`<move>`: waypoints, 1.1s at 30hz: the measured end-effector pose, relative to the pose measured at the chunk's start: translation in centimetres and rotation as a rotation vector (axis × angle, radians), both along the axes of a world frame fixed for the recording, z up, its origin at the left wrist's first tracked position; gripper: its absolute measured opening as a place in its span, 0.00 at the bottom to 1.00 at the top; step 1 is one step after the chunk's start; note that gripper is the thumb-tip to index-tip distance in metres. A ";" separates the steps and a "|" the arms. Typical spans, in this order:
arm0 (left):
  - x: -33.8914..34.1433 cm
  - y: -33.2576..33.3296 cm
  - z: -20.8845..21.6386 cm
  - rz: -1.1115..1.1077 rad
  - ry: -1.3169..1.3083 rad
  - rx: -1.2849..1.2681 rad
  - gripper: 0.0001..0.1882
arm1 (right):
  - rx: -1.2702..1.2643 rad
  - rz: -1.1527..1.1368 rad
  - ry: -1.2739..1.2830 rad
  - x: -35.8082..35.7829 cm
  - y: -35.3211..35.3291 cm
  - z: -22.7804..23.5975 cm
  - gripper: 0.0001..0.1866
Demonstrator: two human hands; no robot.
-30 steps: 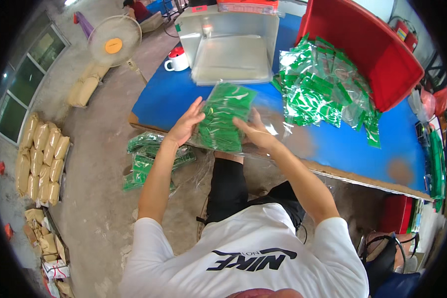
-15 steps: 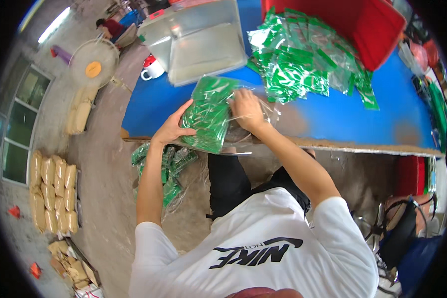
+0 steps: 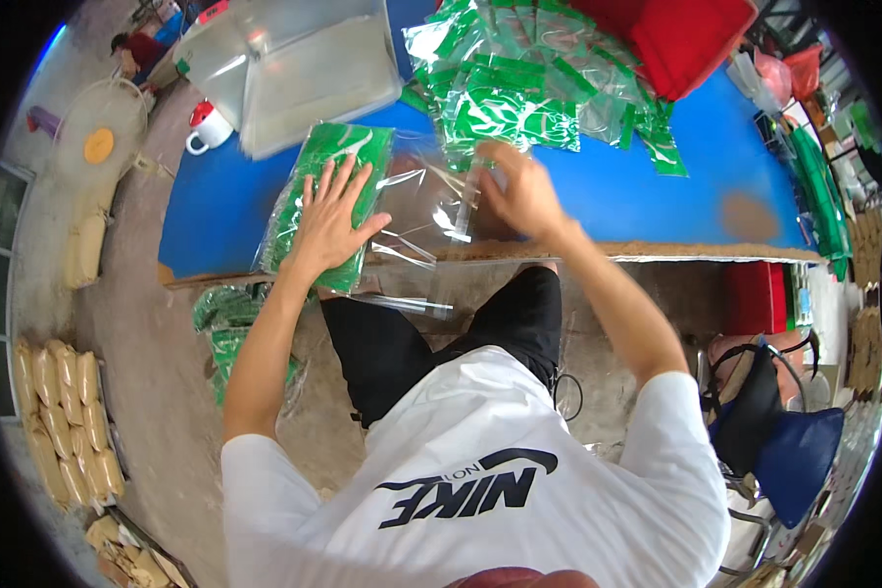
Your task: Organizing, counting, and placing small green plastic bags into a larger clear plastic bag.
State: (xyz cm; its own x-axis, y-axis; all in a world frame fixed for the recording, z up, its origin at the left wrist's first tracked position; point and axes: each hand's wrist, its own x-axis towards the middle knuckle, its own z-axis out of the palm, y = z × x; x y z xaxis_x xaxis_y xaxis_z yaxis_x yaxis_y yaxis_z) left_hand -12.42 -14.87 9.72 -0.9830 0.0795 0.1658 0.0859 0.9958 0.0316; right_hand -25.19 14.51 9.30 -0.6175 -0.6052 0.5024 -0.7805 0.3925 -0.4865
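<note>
A: Where's the green packet (image 3: pixel 370 196)?

B: At the table's near edge, toward its left corner, with its lower end poking past that edge. The left hand (image 3: pixel 328 230) lies flat on it, fingers spread. Loose clear film (image 3: pixel 412 211) runs off its right side and also droops over the edge.

A: And the right hand (image 3: pixel 521 191)?

B: Well apart from the left, fingers curled by the film's far end. (It's blurred, so I can't tell whether it pinches anything.)

A: How would you handle that film?

B: I'd press evenly with the whole left palm so the packet can't skid, and draw the film out level, without tugging. I'd also bring the overhanging end fully onto the table; a wrinkle could catch there.

A: What about the surface?

B: The table (image 3: pixel 647 211) is blue, worn brown along its near edge. Toward the far edge are a heap of green-and-clear packets (image 3: pixel 514 108) and a red bin (image 3: pixel 701 39); near the far left corner, a translucent box (image 3: pixel 314 78) and a red-and-white mug (image 3: pixel 209 129).

A: Beyond?

B: Green bundles (image 3: pixel 227 309) on the floor, a fan (image 3: pixel 98 147) and stacked tan bags (image 3: pixel 64 407) leftward.
</note>
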 end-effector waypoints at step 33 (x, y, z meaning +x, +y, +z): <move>10.0 11.0 -5.5 0.498 -0.034 2.092 0.14 | 0.112 -0.118 0.276 -0.4 -2.9 -1.9 0.21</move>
State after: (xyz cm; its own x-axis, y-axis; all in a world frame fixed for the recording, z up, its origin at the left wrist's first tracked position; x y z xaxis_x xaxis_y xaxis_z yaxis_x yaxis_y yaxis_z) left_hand -2.37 -3.86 4.22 -0.8627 -0.3465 -0.3683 -0.1271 -0.5564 0.8212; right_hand -25.59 11.59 7.38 -0.5365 -0.5984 0.5950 -0.8228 0.5277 -0.2112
